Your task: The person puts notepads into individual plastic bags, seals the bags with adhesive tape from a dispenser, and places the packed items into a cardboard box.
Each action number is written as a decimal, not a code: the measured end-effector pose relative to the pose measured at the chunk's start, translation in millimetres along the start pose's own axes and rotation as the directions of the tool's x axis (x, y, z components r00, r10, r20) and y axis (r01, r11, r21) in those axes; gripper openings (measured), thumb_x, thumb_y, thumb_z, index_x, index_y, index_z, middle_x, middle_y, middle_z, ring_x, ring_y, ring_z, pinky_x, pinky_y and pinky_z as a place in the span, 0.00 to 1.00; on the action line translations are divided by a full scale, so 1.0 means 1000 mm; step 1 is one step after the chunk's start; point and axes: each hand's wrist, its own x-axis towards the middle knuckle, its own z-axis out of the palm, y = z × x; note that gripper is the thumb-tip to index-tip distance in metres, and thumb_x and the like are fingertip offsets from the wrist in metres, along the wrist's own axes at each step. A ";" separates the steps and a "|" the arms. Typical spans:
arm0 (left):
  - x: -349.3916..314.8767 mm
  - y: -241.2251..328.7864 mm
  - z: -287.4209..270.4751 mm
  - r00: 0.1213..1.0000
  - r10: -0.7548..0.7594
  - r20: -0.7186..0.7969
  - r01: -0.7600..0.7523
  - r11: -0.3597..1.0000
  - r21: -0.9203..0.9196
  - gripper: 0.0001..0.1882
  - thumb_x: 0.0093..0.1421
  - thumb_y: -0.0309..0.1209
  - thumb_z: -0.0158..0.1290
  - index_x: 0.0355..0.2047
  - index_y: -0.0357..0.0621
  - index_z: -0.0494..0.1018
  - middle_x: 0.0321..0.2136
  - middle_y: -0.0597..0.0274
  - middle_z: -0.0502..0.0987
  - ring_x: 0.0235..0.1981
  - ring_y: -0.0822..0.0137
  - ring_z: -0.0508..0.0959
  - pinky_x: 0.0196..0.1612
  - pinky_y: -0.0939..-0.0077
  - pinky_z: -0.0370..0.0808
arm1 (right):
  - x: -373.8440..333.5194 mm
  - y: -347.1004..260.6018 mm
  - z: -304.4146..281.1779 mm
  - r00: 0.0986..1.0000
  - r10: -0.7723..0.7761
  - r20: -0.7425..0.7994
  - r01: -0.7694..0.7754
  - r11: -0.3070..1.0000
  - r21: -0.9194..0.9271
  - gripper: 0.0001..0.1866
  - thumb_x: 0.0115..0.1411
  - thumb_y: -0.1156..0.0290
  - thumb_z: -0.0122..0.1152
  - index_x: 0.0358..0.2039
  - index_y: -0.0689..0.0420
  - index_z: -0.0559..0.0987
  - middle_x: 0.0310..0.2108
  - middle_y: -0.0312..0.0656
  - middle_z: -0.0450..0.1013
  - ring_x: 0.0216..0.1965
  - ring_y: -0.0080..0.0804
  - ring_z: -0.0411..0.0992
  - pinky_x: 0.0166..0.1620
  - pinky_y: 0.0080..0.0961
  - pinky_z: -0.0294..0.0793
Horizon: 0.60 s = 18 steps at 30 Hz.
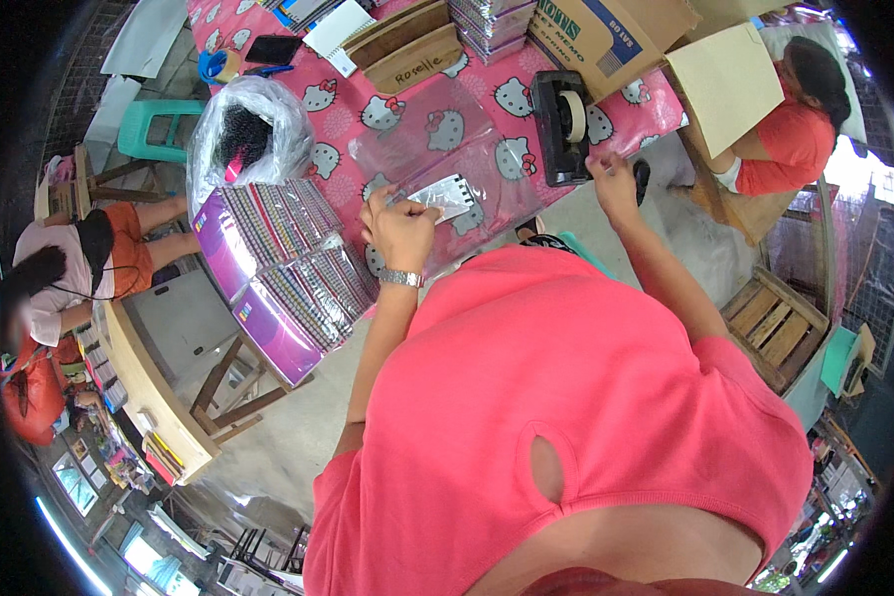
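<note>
My left hand (pixel 399 230), with a metal watch at its wrist, has its fingers closed on a small white spiral notepad (pixel 445 198). The notepad lies over clear plastic sheets (pixel 432 134) on a pink patterned tablecloth (pixel 328 109). Beside the near end of a black tape dispenser (pixel 549 149), at the table's edge, is my right hand (pixel 616 189). Its fingers are drawn together, and whatever they pinch is too small to make out. A pale roll of tape (pixel 573 116) sits in the dispenser.
Stacked spiral notebooks (pixel 278 233) in plastic stand left of my left arm, beside a clear plastic bag (pixel 248 129). A wooden holder (pixel 407 50) and a cardboard box (pixel 616 45) are at the back. Co-workers (pixel 805 129) are at right and left.
</note>
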 end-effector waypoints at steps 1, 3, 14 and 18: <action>0.002 -0.004 0.002 1.000 -0.003 -0.004 0.003 1.000 0.001 0.11 0.36 0.39 0.67 0.16 0.49 0.79 0.41 0.66 0.71 0.51 0.56 0.62 0.50 0.52 0.57 | -0.001 0.005 0.000 1.000 -0.004 0.002 0.004 1.000 0.002 0.14 0.55 0.68 0.58 0.42 0.58 0.76 0.34 0.46 0.73 0.37 0.37 0.72 0.41 0.30 0.71; 0.009 -0.006 0.003 0.989 0.037 0.142 -0.026 0.997 -0.078 0.12 0.36 0.37 0.67 0.20 0.48 0.79 0.42 0.64 0.73 0.53 0.56 0.62 0.52 0.52 0.56 | -0.004 0.010 0.003 0.827 0.309 0.469 -0.505 0.777 0.377 0.13 0.58 0.66 0.58 0.41 0.58 0.76 0.33 0.40 0.72 0.38 0.31 0.72 0.40 0.26 0.71; 0.016 -0.031 0.006 0.981 0.142 0.135 -0.100 0.956 -0.277 0.21 0.36 0.31 0.68 0.34 0.44 0.77 0.37 0.59 0.77 0.44 0.57 0.70 0.49 0.65 0.67 | -0.063 0.034 0.006 0.756 0.160 0.635 -0.655 0.193 0.731 0.05 0.61 0.70 0.54 0.33 0.56 0.71 0.31 0.34 0.66 0.30 0.24 0.67 0.32 0.21 0.68; 0.013 -0.031 0.010 0.983 0.145 0.109 -0.097 0.928 -0.360 0.21 0.37 0.32 0.68 0.35 0.44 0.78 0.39 0.58 0.77 0.45 0.58 0.71 0.51 0.66 0.66 | -0.047 0.011 0.045 0.304 -0.102 0.947 -0.926 0.204 0.319 0.03 0.61 0.72 0.52 0.32 0.55 0.69 0.22 0.32 0.63 0.23 0.20 0.62 0.25 0.16 0.61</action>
